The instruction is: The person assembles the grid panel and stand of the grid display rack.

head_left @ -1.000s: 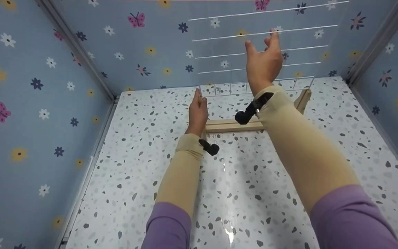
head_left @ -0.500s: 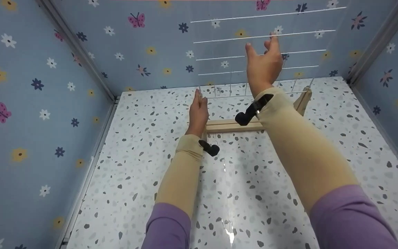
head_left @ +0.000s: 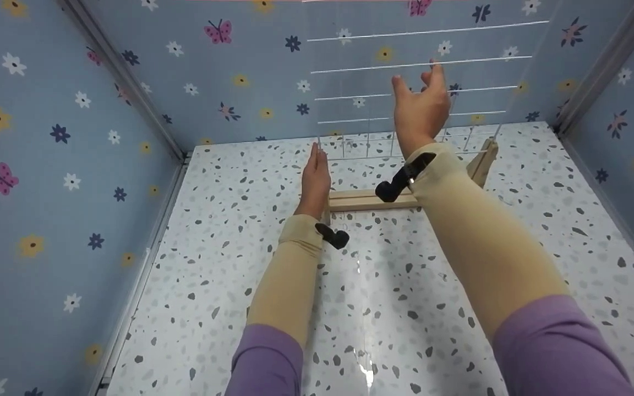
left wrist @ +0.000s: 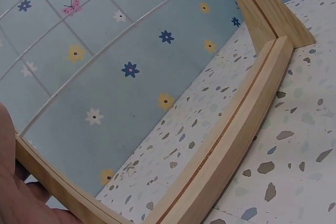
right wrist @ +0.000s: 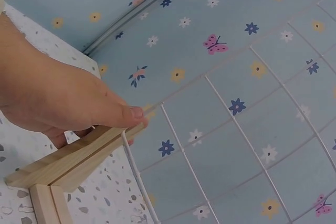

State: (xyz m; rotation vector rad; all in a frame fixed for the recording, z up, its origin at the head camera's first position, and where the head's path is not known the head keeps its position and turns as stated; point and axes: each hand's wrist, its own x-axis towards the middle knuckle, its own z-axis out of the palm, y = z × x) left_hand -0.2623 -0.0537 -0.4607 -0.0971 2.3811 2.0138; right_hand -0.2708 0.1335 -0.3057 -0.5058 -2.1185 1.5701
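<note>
A white wire grid [head_left: 421, 34] stands over a light wooden base frame. My left hand [head_left: 315, 176] holds the frame's left wooden upright [right wrist: 79, 156]. The right wrist camera looks across at this left hand [right wrist: 63, 93], its thumb on the upright's tip beside the grid's corner. In the left wrist view, part of the same hand [left wrist: 21, 198] lies against the wood. My right hand [head_left: 422, 110] is raised in front of the grid, thumb spread from the fingers and a fingertip at one wire. Whether it bears on that wire is unclear.
A wooden crossbar [left wrist: 220, 129] joins the left upright to the right upright [head_left: 483, 164], partly behind the right forearm. Below lies a speckled white surface [head_left: 229, 275]. Flower-patterned panels [head_left: 69, 181] rise at the left, back and right.
The grid's wires have shifted downward in the head view, and my right hand has come down slightly with them. My left hand and the wooden frame have hardly moved.
</note>
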